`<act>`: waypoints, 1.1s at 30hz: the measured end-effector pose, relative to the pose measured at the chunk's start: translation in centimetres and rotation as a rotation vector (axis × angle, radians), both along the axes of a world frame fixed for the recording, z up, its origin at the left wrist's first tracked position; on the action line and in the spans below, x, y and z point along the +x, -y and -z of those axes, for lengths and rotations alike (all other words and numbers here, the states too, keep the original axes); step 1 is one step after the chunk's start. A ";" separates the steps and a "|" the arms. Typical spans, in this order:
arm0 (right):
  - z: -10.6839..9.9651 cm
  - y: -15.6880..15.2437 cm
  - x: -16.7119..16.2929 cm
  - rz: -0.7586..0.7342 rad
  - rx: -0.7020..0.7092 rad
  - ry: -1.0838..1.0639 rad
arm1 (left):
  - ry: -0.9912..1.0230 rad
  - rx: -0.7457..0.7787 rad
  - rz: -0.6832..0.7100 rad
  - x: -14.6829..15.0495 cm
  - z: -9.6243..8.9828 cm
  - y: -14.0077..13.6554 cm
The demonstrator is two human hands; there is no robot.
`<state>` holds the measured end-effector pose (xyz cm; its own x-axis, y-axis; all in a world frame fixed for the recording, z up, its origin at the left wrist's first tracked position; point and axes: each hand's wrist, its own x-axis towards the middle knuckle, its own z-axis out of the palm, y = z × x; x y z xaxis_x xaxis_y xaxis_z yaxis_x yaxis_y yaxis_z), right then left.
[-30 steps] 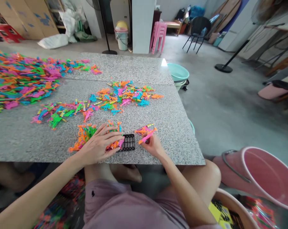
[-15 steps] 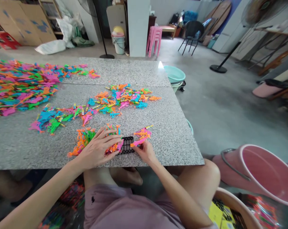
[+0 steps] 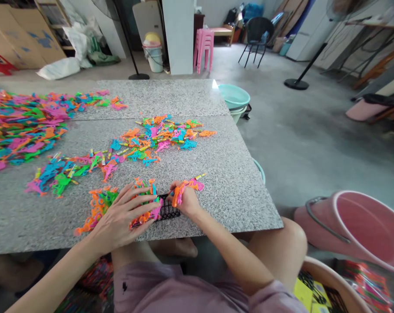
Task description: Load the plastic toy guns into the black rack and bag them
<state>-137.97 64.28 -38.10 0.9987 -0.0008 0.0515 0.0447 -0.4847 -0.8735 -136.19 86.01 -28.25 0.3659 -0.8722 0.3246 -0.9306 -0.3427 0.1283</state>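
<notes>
My left hand (image 3: 127,208) lies with fingers stretched out over bright plastic toys standing packed in a small black lattice basket (image 3: 169,211). Orange and green toys (image 3: 99,202) are bunched left of that hand, and a pink toy (image 3: 157,209) shows beyond its fingertips. At the basket's right end, my right hand (image 3: 188,202) is closed on an orange toy gun (image 3: 180,191), tilted upward. A pink toy (image 3: 199,186) with a yellow-labelled stick lies just behind it. The right fingertips are partly hidden by the orange toy.
Loose toys (image 3: 157,134) spread over the speckled stone table (image 3: 223,174), with a larger heap (image 3: 24,121) at the far left. Right of the table stand a pink bucket (image 3: 323,217) and a tub (image 3: 330,278) holding yellow cards. Turquoise basins (image 3: 234,95) sit behind the table's right edge.
My right hand has moved a little left and turned; an orange toy gun now shows in it where a pink one was. The left hand stays over the packed toys. The view has shifted slightly.
</notes>
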 end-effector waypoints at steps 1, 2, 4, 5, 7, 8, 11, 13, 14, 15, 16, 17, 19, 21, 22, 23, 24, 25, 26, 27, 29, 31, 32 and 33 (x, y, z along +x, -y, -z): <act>0.0 -0.4 0.2 -0.021 -0.019 -0.008 | -0.001 -0.007 -0.001 0.0 0.0 0.0; -0.1 -0.8 0.4 -0.045 -0.054 -0.008 | -0.001 -0.016 -0.002 0.0 0.0 0.1; -0.3 -1.5 0.7 -0.109 -0.164 0.009 | -0.002 -0.029 -0.009 -0.1 0.0 0.2; -0.5 -1.8 0.8 -0.140 -0.232 0.021 | -0.004 -0.031 -0.014 -0.1 0.0 0.2; -1.0 -2.1 1.0 -0.183 -0.349 0.029 | -0.010 -0.025 -0.025 -0.2 0.0 0.2; -1.3 -2.1 1.1 -0.194 -0.386 0.022 | -0.012 -0.021 -0.027 -0.2 0.0 0.3; -1.7 -1.8 1.6 -0.193 -0.388 -0.018 | -0.009 -0.025 -0.013 -0.2 0.1 0.3; -1.7 -1.3 2.0 -0.180 -0.325 -0.043 | -0.009 -0.026 -0.005 -0.2 0.1 0.3; -1.7 -0.9 2.2 -0.164 -0.283 -0.049 | -0.011 -0.024 -0.006 -0.1 0.2 0.2; -1.5 -0.5 2.4 -0.141 -0.239 -0.051 | -0.014 -0.022 -0.010 -0.1 0.2 0.2; -1.4 -0.2 2.5 -0.115 -0.195 -0.049 | -0.018 -0.021 -0.017 -0.1 0.2 0.2; -1.3 0.0 2.5 -0.096 -0.157 -0.041 | -0.022 -0.021 -0.021 -0.2 0.3 0.1; -1.2 0.0 2.2 -0.111 -0.119 -0.010 | -0.028 -0.026 -0.023 -0.2 0.3 0.1; -1.2 -0.4 1.8 -0.162 -0.147 0.004 | -0.032 -0.026 -0.026 -0.2 0.4 0.0; -1.2 -0.7 1.6 -0.180 -0.180 -0.002 | -0.032 -0.027 -0.027 -0.2 0.5 0.0; -1.3 -1.1 1.4 -0.186 -0.220 -0.014 | -0.032 -0.030 -0.029 -0.2 0.5 0.0; -1.4 -1.4 1.3 -0.183 -0.259 -0.029 | -0.033 -0.029 -0.030 -0.2 0.5 -0.1; -1.5 -1.6 1.3 -0.172 -0.291 -0.040 | -0.034 -0.027 -0.030 -0.2 0.5 -0.1; -1.5 -1.8 1.4 -0.157 -0.311 -0.050 | -0.033 -0.026 -0.028 -0.2 0.5 -0.2; -1.6 -1.9 1.5 -0.140 -0.319 -0.061 | -0.031 -0.022 -0.024 -0.2 0.5 -0.2; -1.6 -1.9 1.8 -0.111 -0.304 -0.082 | -0.026 -0.015 -0.017 -0.2 0.4 -0.3; -1.8 -1.9 1.8 -0.111 -0.299 -0.093 | -0.018 -0.012 -0.009 -0.2 0.4 -0.2; -1.9 -1.9 1.8 -0.126 -0.318 -0.091 | -0.017 -0.010 -0.007 -0.2 0.3 -0.2; -2.1 -2.0 1.7 -0.147 -0.354 -0.085 | -0.015 -0.011 -0.006 -0.2 0.3 -0.1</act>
<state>-136.24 66.24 -35.97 0.9876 0.1452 -0.0598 0.0706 -0.7506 -0.6570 -136.38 86.13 -28.57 0.3761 -0.8664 0.3286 -0.9265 -0.3470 0.1457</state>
